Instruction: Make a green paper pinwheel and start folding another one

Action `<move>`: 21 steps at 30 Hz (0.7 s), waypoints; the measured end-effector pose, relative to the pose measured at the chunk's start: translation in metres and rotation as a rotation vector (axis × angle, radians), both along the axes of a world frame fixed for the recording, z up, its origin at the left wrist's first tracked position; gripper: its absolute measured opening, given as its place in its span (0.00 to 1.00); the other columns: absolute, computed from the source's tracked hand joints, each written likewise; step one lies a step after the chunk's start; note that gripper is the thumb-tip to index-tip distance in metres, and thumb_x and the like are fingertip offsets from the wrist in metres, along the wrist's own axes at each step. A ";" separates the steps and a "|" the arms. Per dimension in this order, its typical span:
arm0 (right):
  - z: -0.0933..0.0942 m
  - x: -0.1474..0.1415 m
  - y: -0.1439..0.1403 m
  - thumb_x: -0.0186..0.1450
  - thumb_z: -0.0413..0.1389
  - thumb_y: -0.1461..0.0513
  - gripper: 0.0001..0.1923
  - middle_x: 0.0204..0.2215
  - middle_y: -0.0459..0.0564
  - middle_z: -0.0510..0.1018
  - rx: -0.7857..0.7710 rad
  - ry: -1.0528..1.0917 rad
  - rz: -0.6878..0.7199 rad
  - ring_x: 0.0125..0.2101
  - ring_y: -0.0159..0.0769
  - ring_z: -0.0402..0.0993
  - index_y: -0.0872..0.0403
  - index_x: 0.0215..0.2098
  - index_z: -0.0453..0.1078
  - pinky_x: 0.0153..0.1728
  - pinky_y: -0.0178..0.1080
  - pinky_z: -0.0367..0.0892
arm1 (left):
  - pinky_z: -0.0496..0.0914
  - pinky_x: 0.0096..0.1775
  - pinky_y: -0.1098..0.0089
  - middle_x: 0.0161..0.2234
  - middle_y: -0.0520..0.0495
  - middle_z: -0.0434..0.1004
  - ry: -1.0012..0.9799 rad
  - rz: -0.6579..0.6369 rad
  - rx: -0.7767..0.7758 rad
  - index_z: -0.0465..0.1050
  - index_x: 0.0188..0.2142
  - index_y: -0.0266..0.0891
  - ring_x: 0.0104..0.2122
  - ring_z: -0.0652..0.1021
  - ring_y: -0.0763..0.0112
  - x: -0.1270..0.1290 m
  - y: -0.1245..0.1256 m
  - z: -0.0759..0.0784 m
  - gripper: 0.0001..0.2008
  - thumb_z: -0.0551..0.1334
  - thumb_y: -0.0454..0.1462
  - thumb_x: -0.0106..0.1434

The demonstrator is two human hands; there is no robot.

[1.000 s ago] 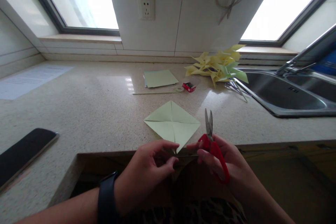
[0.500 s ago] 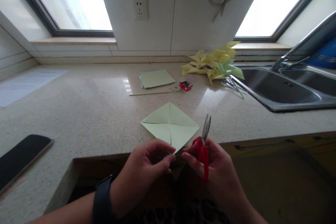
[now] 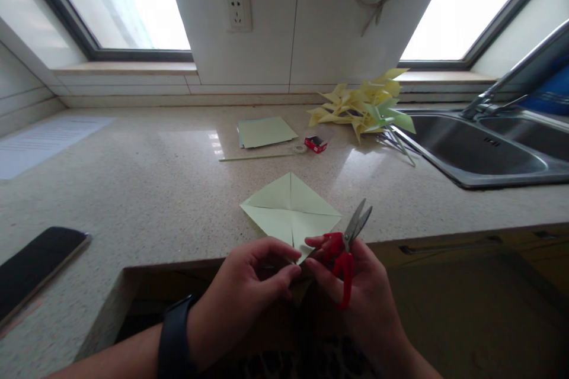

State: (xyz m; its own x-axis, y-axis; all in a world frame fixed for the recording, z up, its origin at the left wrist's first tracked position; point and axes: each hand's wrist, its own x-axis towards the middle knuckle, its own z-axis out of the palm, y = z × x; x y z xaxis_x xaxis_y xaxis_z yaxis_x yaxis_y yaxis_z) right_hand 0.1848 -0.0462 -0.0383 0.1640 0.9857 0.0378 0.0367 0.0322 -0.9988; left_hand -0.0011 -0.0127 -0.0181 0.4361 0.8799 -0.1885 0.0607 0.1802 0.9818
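A pale green square of paper (image 3: pixel 284 201) lies at the counter's front edge, turned with one corner toward me. Slits or creases run from its corners toward the middle. My left hand (image 3: pixel 249 284) pinches the near corner between thumb and fingers. In my right hand (image 3: pixel 364 284) are red-handled scissors (image 3: pixel 344 266), their blades slightly parted and pointing up and away. The right thumb and fingertips also reach the paper's near right edge; whether they grip it I cannot tell.
Behind the paper lie a thin stick (image 3: pixel 258 158), a stack of paper sheets (image 3: pixel 267 132), a tape roll (image 3: pixel 299 148) and a small red box (image 3: pixel 316 143). Paper pinwheels (image 3: pixel 364 106) rest beside the sink (image 3: pixel 484 148). A phone (image 3: pixel 40 272) and a printed sheet (image 3: pixel 48 139) lie left.
The scissors have tilted to the right and their blades have parted more. My right fingertips have come up against the paper's near edge. My left hand keeps its pinch.
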 end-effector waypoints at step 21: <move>0.004 0.007 0.006 0.62 0.65 0.55 0.10 0.35 0.49 0.83 0.019 -0.116 -0.002 0.31 0.37 0.79 0.49 0.37 0.71 0.31 0.37 0.73 | 0.75 0.29 0.71 0.31 0.51 0.78 0.277 0.036 0.310 0.73 0.55 0.42 0.23 0.78 0.73 -0.011 0.011 0.000 0.18 0.62 0.37 0.66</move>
